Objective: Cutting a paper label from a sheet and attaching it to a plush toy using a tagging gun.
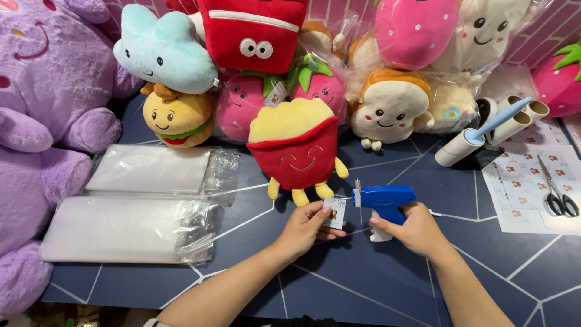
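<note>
Blue tagging gun [383,201] gripped in closed right hand [413,230], needle toward small paper tag [335,212] pinched in left hand [304,228] fingers; red-yellow fries plush [296,147] just beyond; clear bag stacks [130,227] left; scissors [557,194], lint roller [478,134] right; plush row behind; dark blue tabletop [363,272].
</note>
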